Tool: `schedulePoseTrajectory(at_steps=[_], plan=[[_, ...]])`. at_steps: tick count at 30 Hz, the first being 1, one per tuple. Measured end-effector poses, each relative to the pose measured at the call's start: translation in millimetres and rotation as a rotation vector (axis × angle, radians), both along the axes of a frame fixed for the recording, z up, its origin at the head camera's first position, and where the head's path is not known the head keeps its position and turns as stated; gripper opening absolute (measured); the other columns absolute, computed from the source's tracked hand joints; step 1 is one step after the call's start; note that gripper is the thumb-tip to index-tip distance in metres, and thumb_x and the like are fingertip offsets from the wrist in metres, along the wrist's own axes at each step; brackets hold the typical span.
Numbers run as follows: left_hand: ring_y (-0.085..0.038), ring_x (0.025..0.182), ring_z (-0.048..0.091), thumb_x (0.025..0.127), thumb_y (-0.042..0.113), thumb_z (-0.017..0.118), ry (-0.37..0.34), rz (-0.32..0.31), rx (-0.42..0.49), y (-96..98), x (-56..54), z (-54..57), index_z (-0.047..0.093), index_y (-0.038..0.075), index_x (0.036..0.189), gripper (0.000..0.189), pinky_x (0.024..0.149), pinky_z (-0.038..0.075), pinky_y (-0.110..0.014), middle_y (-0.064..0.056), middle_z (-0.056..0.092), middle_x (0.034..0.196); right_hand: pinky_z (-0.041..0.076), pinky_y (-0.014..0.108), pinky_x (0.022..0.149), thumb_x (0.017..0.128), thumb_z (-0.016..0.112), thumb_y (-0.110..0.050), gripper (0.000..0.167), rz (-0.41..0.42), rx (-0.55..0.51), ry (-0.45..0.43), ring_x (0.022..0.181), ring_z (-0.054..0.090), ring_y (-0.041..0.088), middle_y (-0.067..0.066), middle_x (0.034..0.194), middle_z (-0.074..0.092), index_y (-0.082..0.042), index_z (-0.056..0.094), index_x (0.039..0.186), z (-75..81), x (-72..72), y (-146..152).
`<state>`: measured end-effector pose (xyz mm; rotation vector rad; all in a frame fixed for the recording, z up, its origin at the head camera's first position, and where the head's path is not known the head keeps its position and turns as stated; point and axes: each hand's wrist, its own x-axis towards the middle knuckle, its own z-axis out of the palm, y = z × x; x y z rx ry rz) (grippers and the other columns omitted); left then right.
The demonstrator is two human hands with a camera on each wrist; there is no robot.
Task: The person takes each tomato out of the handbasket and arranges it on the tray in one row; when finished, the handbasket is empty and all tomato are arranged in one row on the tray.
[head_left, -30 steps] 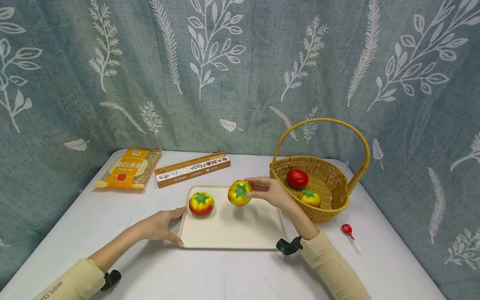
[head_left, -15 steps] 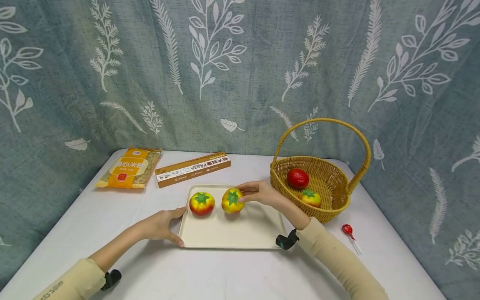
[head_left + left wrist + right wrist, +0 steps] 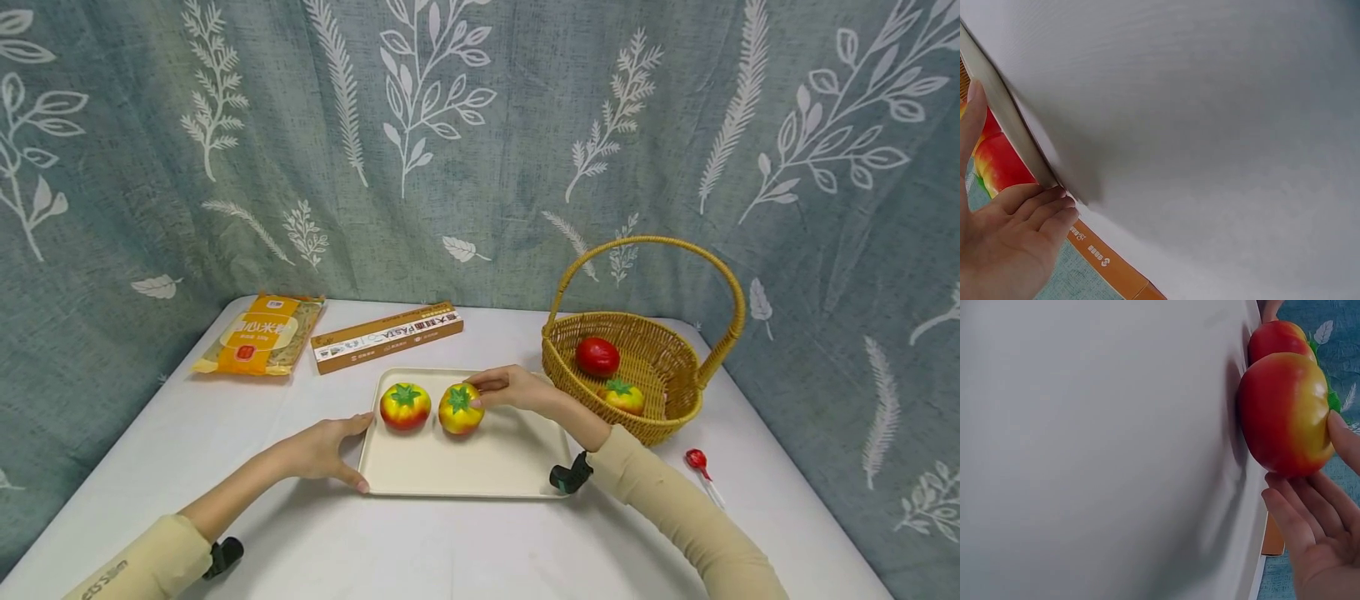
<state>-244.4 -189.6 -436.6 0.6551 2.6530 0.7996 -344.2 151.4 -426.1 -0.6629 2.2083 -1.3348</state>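
Note:
My right hand [image 3: 512, 388] pinches a red-and-yellow toy tomato [image 3: 1285, 415] with a green leafy top. The thumb lies by the leaves and the fingertips are at the fruit's side. It sits low over the cream tray [image 3: 465, 471], its base close to the surface in the right wrist view. A second toy tomato [image 3: 405, 408] stands on the tray's left part, right beside the first. At the tray's left rim is my left hand [image 3: 322, 450], thumb and fingers spread apart along the edge. The left wrist view shows its fingertips [image 3: 1063, 197] against the rim.
A wicker basket [image 3: 645, 429] with a tall handle stands right of the tray, holding a red fruit [image 3: 597, 357] and another toy tomato [image 3: 624, 398]. A lollipop [image 3: 697, 461] lies before it. Behind the tray are a pasta box [image 3: 390, 337] and a yellow food packet [image 3: 258, 335].
My right hand has carried the toy tomato leftward and down to the tray, close beside the other one. My left hand has stayed at the rim.

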Motion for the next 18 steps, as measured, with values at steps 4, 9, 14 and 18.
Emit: schedulePoseTrajectory(at_steps=[4, 9, 14, 18], plan=[[-0.042, 0.136, 0.033, 0.062, 0.038, 0.089, -0.004, 0.004, -0.001, 0.3, 0.7, 0.8, 0.035, -0.011, 0.143, 0.109, 0.11, 0.03, -0.054, -0.026, 0.035, 0.148, 0.044, 0.033, 0.102, 0.092, 0.067, -0.02, 0.047, 0.044, 0.01, -0.024, 0.124, 0.053, 0.024, 0.01, 0.134, 0.058, -0.005, 0.055, 0.135, 0.5, 1.2, -1.5], [-0.042, 0.136, 0.033, 0.063, 0.038, 0.089, 0.003, -0.005, 0.003, 0.3, 1.2, 1.4, 0.035, -0.012, 0.142, 0.108, 0.11, 0.03, -0.053, -0.027, 0.035, 0.147, 0.043, 0.033, 0.103, 0.094, 0.064, -0.02, 0.047, 0.068, 0.014, -0.037, 0.126, 0.051, 0.024, 0.011, 0.137, 0.055, -0.003, 0.053, 0.137, 1.9, 3.3, -4.3], [-0.042, 0.136, 0.033, 0.063, 0.038, 0.089, 0.008, -0.01, 0.002, 0.1, 1.4, 1.8, 0.035, -0.012, 0.142, 0.108, 0.109, 0.03, -0.054, -0.027, 0.035, 0.147, 0.043, 0.033, 0.103, 0.095, 0.063, -0.024, 0.047, 0.073, 0.042, -0.028, 0.128, 0.049, 0.02, 0.008, 0.139, 0.054, -0.007, 0.053, 0.138, 2.1, 3.8, -6.3], [-0.042, 0.136, 0.033, 0.063, 0.038, 0.089, 0.008, -0.01, 0.0, -0.1, 0.6, 1.2, 0.035, -0.012, 0.142, 0.108, 0.11, 0.03, -0.053, -0.027, 0.035, 0.147, 0.042, 0.033, 0.104, 0.095, 0.062, -0.026, 0.048, 0.077, 0.042, -0.029, 0.129, 0.047, 0.02, 0.007, 0.14, 0.053, -0.008, 0.053, 0.138, -0.3, 2.2, -7.2]])
